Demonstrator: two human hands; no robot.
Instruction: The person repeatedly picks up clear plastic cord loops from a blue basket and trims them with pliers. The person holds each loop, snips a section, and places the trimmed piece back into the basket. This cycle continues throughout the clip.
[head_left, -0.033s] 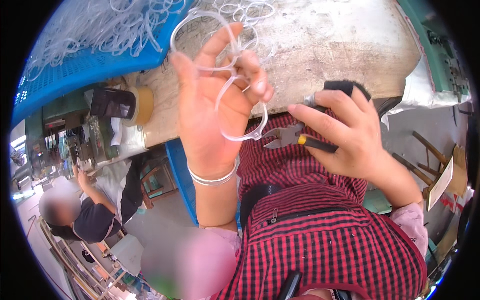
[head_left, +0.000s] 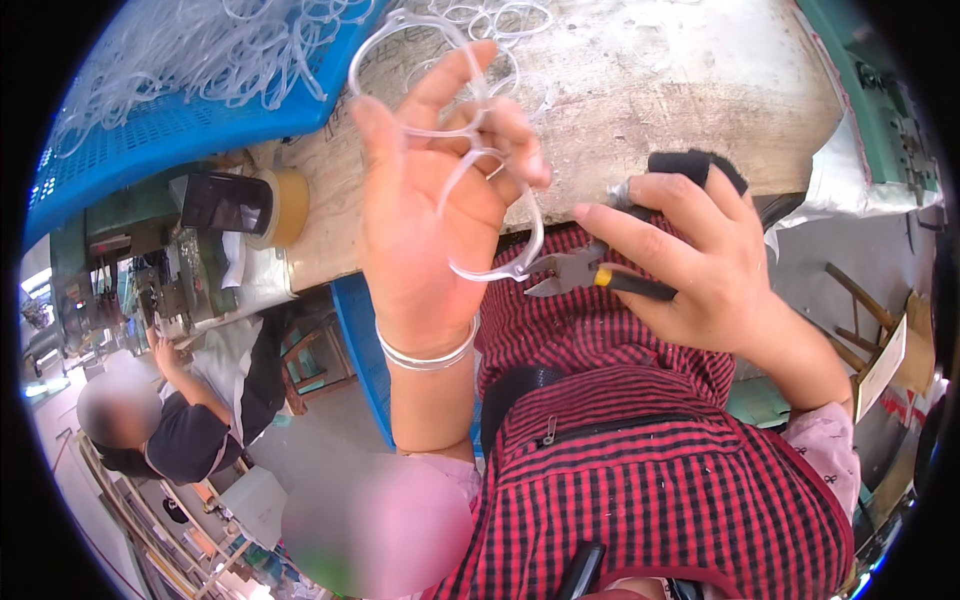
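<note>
My left hand [head_left: 425, 225] is raised palm up over the table's front edge. Its curled fingers hold a clear plastic piece [head_left: 541, 228] made of joined rings; one ring arches above the fingers and another hangs across the palm. My right hand [head_left: 705, 260] is wrapped round a pair of cutting pliers [head_left: 575, 271] with black and yellow handles. The parted jaws are beside a small nub at the lower end of the hanging ring; whether they touch it I cannot tell. Something silvery [head_left: 620, 193] shows at a right fingertip.
A blue basket [head_left: 150, 165] heaped with clear plastic rings stands at the far left. More rings [head_left: 520, 20] lie on the wooden table [head_left: 700, 100]. A tape roll [head_left: 290, 207] is left of my left hand. A black object [head_left: 680, 163] lies beyond my right hand. Another person [head_left: 190, 430] works at left.
My left hand has shifted slightly right with the clear plastic piece, bringing its lower end closer to the jaws. The pliers have barely moved.
</note>
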